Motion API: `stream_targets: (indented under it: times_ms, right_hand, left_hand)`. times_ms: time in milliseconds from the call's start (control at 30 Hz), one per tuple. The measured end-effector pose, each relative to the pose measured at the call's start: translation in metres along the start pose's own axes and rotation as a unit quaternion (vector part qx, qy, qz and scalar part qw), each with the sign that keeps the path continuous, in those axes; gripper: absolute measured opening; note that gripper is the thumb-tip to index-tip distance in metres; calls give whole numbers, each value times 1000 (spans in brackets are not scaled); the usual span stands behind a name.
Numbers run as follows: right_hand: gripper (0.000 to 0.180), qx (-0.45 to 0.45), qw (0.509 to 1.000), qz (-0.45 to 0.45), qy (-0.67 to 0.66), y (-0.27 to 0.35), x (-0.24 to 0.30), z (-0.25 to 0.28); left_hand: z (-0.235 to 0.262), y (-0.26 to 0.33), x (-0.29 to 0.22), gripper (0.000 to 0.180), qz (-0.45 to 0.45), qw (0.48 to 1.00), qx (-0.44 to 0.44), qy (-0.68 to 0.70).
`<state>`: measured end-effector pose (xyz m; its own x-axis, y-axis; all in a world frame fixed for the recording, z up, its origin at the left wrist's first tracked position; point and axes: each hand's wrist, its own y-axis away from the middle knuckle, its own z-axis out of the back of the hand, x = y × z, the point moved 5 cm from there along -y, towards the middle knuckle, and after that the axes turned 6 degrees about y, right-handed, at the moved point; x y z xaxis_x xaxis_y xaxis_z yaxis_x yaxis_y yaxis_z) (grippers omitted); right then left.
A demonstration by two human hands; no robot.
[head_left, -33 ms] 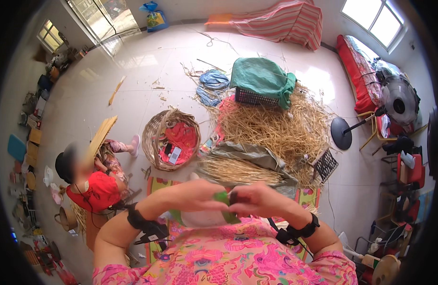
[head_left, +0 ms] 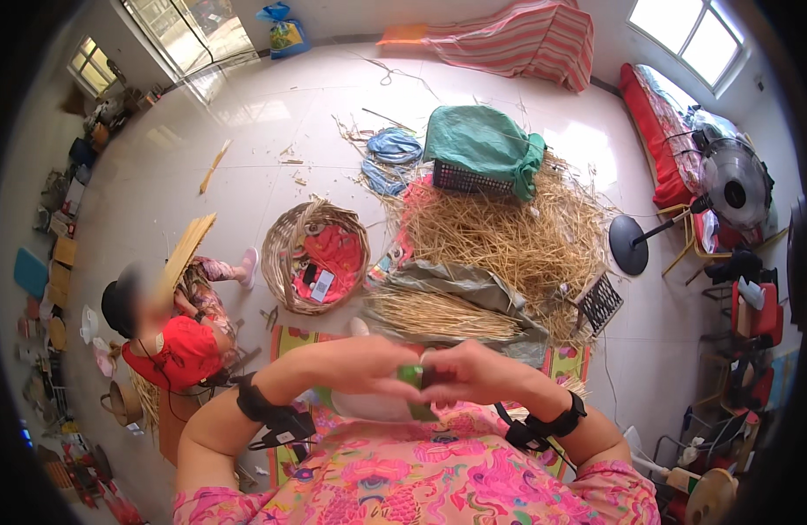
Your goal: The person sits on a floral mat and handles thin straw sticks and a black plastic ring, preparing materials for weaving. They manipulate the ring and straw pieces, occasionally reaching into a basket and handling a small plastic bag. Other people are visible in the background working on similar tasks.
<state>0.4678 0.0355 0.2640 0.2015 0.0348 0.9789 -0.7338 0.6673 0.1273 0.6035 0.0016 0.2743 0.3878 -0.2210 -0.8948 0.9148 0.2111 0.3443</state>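
Note:
My left hand and my right hand meet in front of my chest, fingertips together. Both pinch a small green piece, which looks like a strip or tape; a green end hangs just below it. A white rounded thing lies under my hands, mostly hidden by them. Each wrist wears a black strap. My pink flowered clothing fills the lower edge.
A round woven basket with red cloth in it stands on the floor ahead. To its right are a straw bundle, a big straw pile and a black crate under green cloth. A person in red sits left. A standing fan is right.

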Motion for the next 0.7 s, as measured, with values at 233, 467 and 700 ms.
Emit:
stream_targets:
  times_ms: [233,467,700]
  right_hand:
    - [16,-76,996,-35,-16,4,-9,10]
    - [10,-118,990,6,-80,7,2,17]
    - [10,-69,978,-166,-109,15,-6,3]
  left_hand:
    - [4,2,10,45,19,998,-58,17]
    - [-5,1,11,40,-8,998,-56,20]
    - [-19,-3,16,34,-3,997,-72,29]
